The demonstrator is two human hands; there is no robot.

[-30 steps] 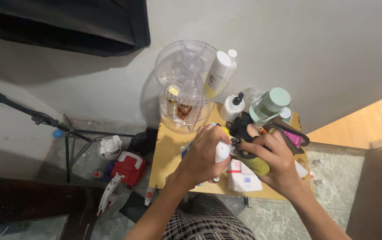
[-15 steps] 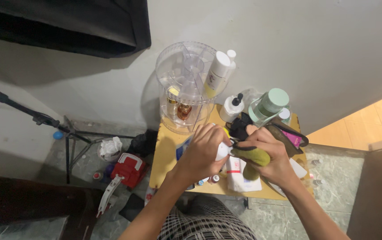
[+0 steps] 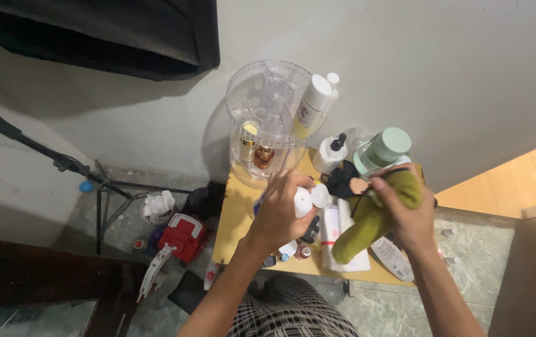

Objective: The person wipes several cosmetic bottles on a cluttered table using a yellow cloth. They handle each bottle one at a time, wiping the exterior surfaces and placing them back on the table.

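My left hand point(image 3: 282, 211) grips a small white bottle point(image 3: 303, 202) with a rounded cap, held above the small yellow table point(image 3: 233, 224). My right hand point(image 3: 406, 212) holds an olive-green fabric pouch point(image 3: 371, 218), lifted off the bottle and hanging down to the right of it. A second white cap point(image 3: 321, 195) shows just right of the bottle. A black strap piece point(image 3: 342, 181) lies behind the two hands.
A clear round tiered organiser point(image 3: 268, 125) holds a tall white tube point(image 3: 311, 106) and small amber bottles. A white pump bottle point(image 3: 330, 153) and mint-capped bottle point(image 3: 383, 150) stand by the wall. Flat white packets point(image 3: 336, 231) lie on the table. A red object point(image 3: 180, 237) and tripod point(image 3: 99, 187) stand on the floor at left.
My right hand has pulled the green pouch away to the right and upward, off the white bottle. My left hand stays on the bottle. The view shifted slightly.
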